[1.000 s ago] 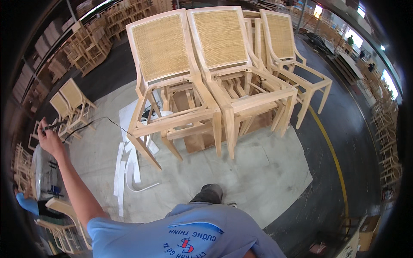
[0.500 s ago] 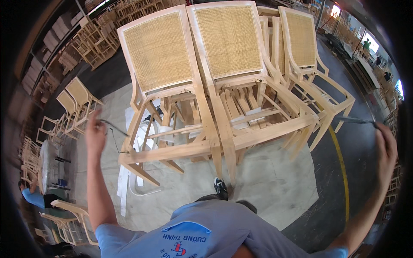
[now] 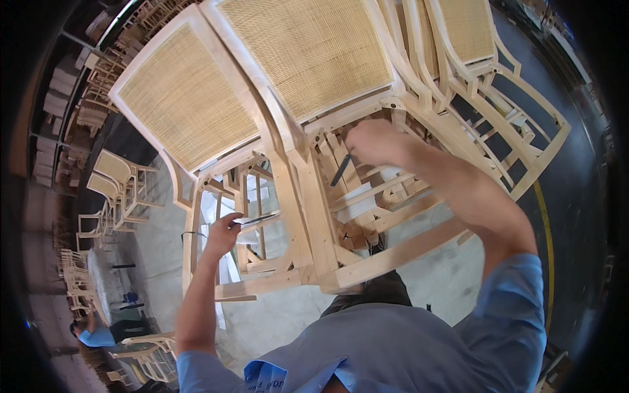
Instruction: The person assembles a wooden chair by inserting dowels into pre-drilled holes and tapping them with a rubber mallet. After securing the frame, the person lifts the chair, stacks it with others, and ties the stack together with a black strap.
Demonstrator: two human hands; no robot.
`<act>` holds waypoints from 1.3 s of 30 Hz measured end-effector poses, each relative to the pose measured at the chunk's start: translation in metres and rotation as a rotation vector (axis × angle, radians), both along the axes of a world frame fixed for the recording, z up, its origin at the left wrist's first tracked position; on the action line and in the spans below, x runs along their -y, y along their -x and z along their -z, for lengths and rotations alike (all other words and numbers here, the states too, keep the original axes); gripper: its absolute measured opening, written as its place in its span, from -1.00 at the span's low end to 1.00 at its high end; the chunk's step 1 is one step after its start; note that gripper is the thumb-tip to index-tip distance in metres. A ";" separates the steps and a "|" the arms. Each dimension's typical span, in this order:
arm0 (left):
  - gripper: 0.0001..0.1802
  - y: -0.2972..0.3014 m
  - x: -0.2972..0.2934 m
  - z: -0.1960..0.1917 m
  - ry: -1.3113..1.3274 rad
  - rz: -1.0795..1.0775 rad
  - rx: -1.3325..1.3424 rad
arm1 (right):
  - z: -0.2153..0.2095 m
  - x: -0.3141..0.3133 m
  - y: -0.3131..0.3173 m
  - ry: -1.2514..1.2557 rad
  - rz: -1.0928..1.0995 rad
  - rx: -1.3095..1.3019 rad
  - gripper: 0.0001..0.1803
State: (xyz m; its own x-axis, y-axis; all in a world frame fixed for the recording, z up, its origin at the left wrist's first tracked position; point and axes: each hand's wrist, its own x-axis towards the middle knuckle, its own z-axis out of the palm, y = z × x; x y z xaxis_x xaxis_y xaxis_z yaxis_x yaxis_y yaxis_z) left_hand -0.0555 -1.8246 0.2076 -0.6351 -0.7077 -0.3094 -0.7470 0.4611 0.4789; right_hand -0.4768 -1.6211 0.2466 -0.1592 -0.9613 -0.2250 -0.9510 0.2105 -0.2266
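Two wooden armchairs stand side by side before me, the left chair (image 3: 190, 98) and the middle chair (image 3: 308, 52), both with woven cane backs and open seat frames. My left hand (image 3: 224, 234) is at the left chair's seat opening, fingers pinched on a thin black strap (image 3: 259, 219). Over the middle chair's seat frame reaches my right hand (image 3: 377, 143), closed on a dark strap end (image 3: 341, 170) that hangs down from it. Whether both pieces are one strap cannot be seen. More wooden pieces (image 3: 354, 213) show through the seat openings.
Another cane-back chair (image 3: 468, 39) stands close at the right. White sheets (image 3: 228, 278) lie on the floor under the left chair. Further left are more chairs (image 3: 111, 177) and a person in a blue shirt (image 3: 98, 337). A yellow floor line (image 3: 545, 223) runs along the right.
Both hands have come inward from wide apart. My right hand has swung left from beyond the right chair to the middle chair's seat, bringing the dark strap end; my view has shifted closer.
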 end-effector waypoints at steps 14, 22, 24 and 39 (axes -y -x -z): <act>-0.58 0.084 0.020 0.135 -0.321 -0.188 -0.027 | 0.108 0.084 -0.008 -0.158 -0.076 0.168 -0.75; -0.53 0.097 0.047 0.195 -0.181 0.267 -0.091 | 0.162 0.082 -0.044 -0.149 0.047 0.256 -0.75; -0.48 0.109 0.043 0.216 -0.296 0.261 -0.312 | 0.183 0.079 -0.053 -0.121 0.135 0.263 -0.77; -0.51 0.136 0.043 0.265 -0.884 0.013 -0.194 | 0.260 0.061 -0.075 0.134 0.197 0.289 -0.87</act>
